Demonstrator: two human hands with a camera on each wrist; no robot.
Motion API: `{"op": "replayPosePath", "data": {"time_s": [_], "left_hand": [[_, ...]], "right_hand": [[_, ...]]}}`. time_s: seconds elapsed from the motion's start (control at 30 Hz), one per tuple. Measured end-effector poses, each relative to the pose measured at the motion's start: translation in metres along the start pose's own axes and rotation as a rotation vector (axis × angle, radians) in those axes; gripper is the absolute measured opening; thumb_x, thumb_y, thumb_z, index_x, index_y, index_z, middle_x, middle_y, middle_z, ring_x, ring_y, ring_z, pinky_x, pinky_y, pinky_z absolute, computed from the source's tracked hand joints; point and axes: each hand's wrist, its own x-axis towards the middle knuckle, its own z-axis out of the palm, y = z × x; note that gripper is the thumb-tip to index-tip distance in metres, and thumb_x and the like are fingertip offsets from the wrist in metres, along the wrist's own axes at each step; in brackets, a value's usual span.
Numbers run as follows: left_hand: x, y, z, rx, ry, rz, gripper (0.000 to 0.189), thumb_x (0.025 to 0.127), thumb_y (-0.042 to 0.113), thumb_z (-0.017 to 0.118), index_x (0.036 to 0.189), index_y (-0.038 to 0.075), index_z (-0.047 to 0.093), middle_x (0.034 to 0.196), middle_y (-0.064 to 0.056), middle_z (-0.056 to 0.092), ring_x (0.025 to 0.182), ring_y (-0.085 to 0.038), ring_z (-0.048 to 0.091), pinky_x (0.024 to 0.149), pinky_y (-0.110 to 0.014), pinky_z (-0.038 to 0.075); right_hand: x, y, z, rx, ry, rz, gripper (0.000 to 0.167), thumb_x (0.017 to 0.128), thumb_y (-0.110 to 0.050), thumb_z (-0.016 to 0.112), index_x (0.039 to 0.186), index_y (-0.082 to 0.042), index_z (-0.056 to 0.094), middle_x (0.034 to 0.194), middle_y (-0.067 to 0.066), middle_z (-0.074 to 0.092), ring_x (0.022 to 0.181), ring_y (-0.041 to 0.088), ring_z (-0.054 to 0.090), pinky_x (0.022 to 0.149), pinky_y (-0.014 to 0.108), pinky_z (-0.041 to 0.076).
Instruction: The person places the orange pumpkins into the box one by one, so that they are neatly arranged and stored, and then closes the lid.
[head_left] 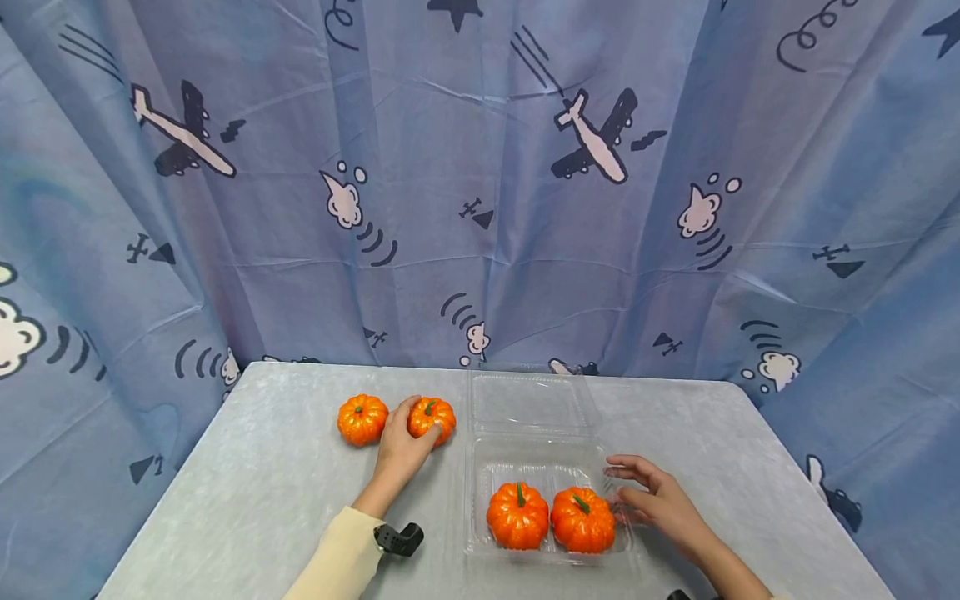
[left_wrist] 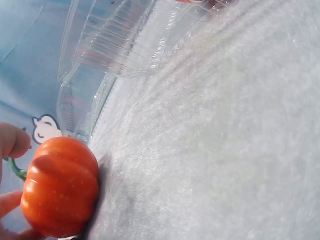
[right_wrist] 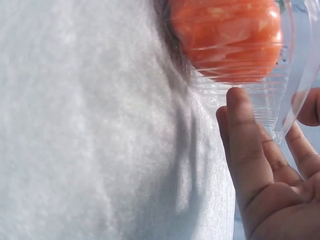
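My left hand [head_left: 405,442] curls its fingers and thumb round a small orange pumpkin [head_left: 437,416] with a green stem, which sits on the table. Just left of that hand stands another pumpkin [head_left: 362,420]. Two more, a left pumpkin [head_left: 517,518] and a right pumpkin [head_left: 582,522], sit side by side in the front of a clear plastic clamshell box [head_left: 480,467]. Beside the box's right wall is my right hand [head_left: 660,500], fingers loosely spread. In the right wrist view its fingertips [right_wrist: 239,97] are at the ribbed wall; contact is hard to tell.
The box's clear lid [head_left: 528,404] lies folded back toward the far edge of the pale grey table [head_left: 247,483]. Behind the table hangs a blue curtain [head_left: 435,167] with airplane prints. A black strap [head_left: 399,539] is on the left wrist.
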Motion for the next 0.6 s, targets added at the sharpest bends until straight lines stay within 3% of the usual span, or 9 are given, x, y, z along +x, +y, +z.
{"op": "replayPosePath", "data": {"time_s": [0.6], "left_hand": [[0.0020, -0.0012, -0.0009, 0.000, 0.008, 0.006, 0.053, 0.076, 0.020, 0.070, 0.127, 0.014, 0.056, 0.125, -0.018, 0.056, 0.111, -0.034, 0.057, 0.095, -0.050, 0.047]], "right_hand": [[0.0021, 0.0008, -0.0002, -0.004, 0.009, 0.038, 0.053, 0.094, -0.007, 0.055, 0.141, 0.005, 0.035, 0.138, 0.035, 0.040, 0.092, 0.023, 0.067, 0.075, 0.041, 0.059]]}}
